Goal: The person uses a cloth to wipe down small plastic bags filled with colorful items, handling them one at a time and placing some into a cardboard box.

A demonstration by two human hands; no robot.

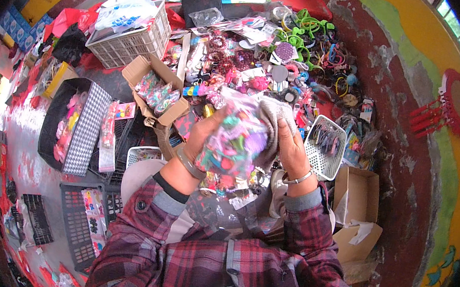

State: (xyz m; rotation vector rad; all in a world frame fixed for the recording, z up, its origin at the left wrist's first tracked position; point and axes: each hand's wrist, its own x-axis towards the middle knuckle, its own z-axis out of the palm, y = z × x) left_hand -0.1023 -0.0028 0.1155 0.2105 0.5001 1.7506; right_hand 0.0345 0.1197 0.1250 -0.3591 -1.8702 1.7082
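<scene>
A clear plastic bag (236, 141) filled with small colourful items, pink, green and purple, is held up in front of me; motion blurs what is inside. My left hand (206, 132) is closed on the bag's left side. A grey cloth (275, 117) is gripped in my right hand (294, 153), up against the bag's upper right side. Beyond both hands spreads a heap of hair accessories (248, 75), with headbands (303, 31) and hair ties among them. Right beside my right hand stands a white perforated basket (317, 164) with small goods inside.
To the left are an open cardboard box (131, 71) of packaged items, a houndstooth-sided bin (82, 133) and a pale plastic crate (119, 53). Dark trays (77, 222) lie lower left. Empty-looking cardboard boxes (350, 204) stand near the right wall (407, 162).
</scene>
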